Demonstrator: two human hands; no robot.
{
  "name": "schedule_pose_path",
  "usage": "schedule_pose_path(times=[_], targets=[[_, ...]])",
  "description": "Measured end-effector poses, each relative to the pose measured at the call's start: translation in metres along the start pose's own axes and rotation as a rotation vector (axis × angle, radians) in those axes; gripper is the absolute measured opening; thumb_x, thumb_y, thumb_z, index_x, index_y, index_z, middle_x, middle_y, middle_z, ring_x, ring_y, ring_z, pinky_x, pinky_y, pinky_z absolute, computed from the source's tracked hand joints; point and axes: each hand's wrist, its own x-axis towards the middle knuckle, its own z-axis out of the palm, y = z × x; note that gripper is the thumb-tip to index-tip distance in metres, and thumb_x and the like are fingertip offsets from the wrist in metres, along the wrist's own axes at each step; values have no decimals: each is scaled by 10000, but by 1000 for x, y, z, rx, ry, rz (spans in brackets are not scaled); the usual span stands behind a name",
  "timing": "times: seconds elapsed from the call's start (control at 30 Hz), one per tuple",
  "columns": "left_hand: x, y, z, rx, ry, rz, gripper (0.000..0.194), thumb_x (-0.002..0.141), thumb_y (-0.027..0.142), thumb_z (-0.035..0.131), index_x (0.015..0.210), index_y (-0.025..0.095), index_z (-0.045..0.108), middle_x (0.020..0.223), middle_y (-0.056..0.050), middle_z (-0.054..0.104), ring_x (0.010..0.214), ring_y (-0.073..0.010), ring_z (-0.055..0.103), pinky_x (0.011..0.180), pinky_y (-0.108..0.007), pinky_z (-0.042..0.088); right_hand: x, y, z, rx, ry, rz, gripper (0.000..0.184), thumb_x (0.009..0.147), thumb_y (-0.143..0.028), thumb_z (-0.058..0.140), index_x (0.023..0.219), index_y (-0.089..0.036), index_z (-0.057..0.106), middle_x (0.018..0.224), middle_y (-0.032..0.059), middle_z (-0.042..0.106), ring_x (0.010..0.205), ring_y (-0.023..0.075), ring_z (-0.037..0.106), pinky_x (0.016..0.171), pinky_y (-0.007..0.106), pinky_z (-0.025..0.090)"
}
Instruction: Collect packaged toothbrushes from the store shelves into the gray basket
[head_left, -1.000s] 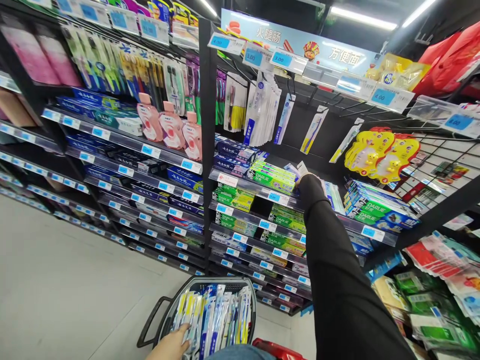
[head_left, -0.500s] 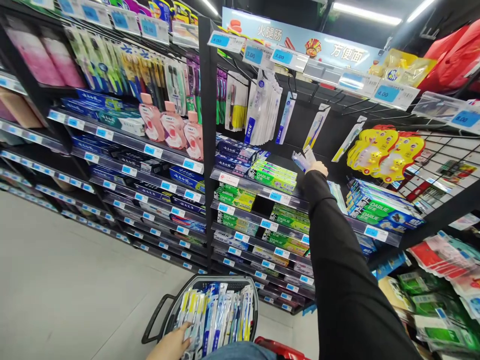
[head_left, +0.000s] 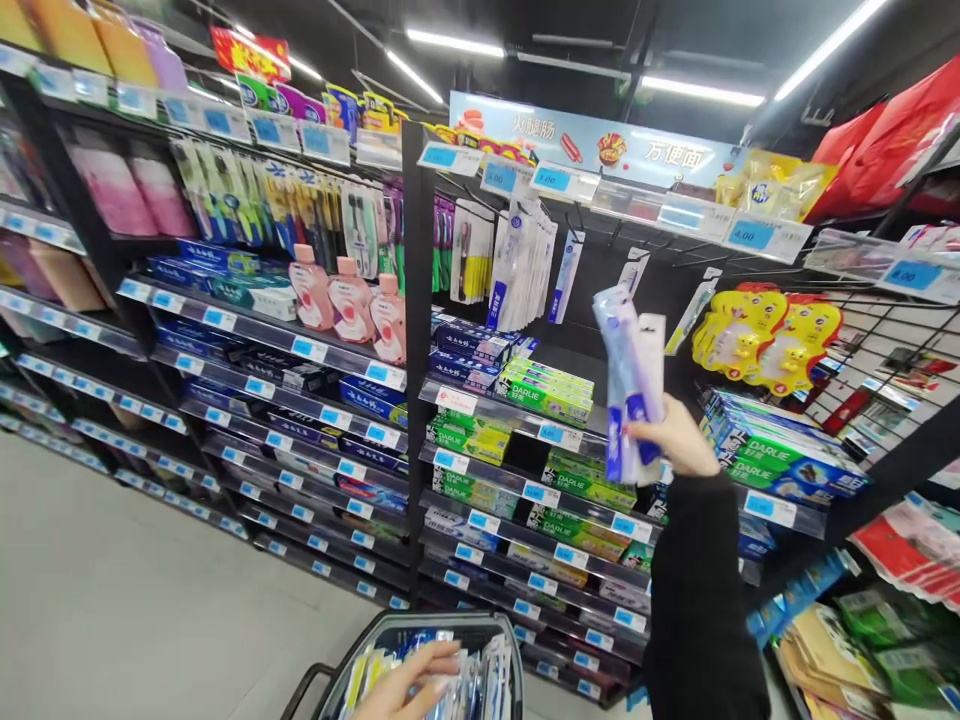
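Observation:
Several packaged toothbrushes (head_left: 624, 375) in white and blue wrappers stand nearly upright in my right hand (head_left: 681, 438), thumb across their lower part. They are raised in front of the toothpaste shelf. Below, my left hand (head_left: 415, 682) is open, fingers stretched over the packed toothbrushes (head_left: 491, 680) in a dark grey basket (head_left: 517, 665); whether it touches them I cannot tell. On the hooks behind hang a thick row of toothbrush packs (head_left: 517, 270), a single blue-and-white pack (head_left: 566, 280) and another pack (head_left: 691, 310) further right.
Green Darlie toothpaste boxes (head_left: 544, 392) lie stacked on the shelf, with more boxes (head_left: 780, 440) at the right. Pink bottles (head_left: 349, 300) stand left of the black upright post (head_left: 417, 330). Yellow cartoon-shaped packs (head_left: 769, 335) hang by a wire grid (head_left: 892, 330).
My right hand has come back from the shelf and now shows the toothbrush packs upright. My left hand has moved right and up over the basket. The view has tilted upward.

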Motion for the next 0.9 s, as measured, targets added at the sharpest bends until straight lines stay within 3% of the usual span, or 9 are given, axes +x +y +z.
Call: schedule_pose_path(times=[0.07,0.13,0.17,0.23,0.33,0.43,0.53,0.7,0.9], targets=[[4,56,7,-281,-92,152,730,778,679,517,1338,210,502,1313,-128,585,1195,-292,544,951,-384,468,-49,11,48,278,-262,31,551,468,-288,861,957,-213,618,897,12,685,797,222,635,740,349,551],[9,106,14,-541,-43,343,755,777,637,566,1372,183,462,1403,-143,503,1303,-310,443,1020,-411,414,-95,20,100,461,-433,111,595,441,-292,876,976,-218,626,878,-5,684,778,214,630,751,346,542],[12,125,16,-653,3,403,766,770,626,580,1370,166,464,1419,-144,486,1322,-319,420,1039,-420,395,-115,24,122,534,-501,157,608,440,-294,877,989,-214,628,887,-4,685,791,218,633,770,351,539],[18,144,20,-836,-34,366,722,768,544,610,1343,123,492,1369,-153,535,1289,-336,459,1051,-449,384,-149,32,156,624,-582,230,651,468,-291,863,1063,-206,614,981,16,685,893,241,640,850,375,524],[18,136,26,-1024,-37,208,584,766,334,616,1283,73,546,1276,-159,609,1224,-324,531,1049,-442,391,-181,48,181,541,-576,288,733,553,-278,818,1224,-201,532,1187,60,633,1078,263,599,987,416,458],[6,113,34,-1103,48,126,507,776,289,596,1224,51,589,1203,-163,654,1177,-316,573,1040,-438,406,-199,64,187,361,-589,291,672,648,-327,755,1259,-195,509,1226,83,616,1106,274,583,1017,447,424],[-6,94,42,-1113,189,121,476,773,303,620,1171,41,617,1131,-170,686,1135,-316,602,1024,-447,425,-214,73,188,262,-613,268,580,712,-401,694,1230,-186,548,1188,93,637,1092,291,589,1000,464,427],[-18,76,52,-1071,564,116,534,669,257,717,1156,62,615,996,-125,728,1014,-305,663,952,-447,487,-237,80,196,343,-577,266,466,745,-480,655,1089,-166,624,1069,102,682,976,284,629,905,435,479],[-29,60,45,-1138,778,11,479,525,172,717,984,60,641,777,-105,731,831,-328,705,766,-432,578,-247,116,194,364,-347,400,444,736,-548,657,915,-142,624,807,61,663,721,216,619,696,359,509]])
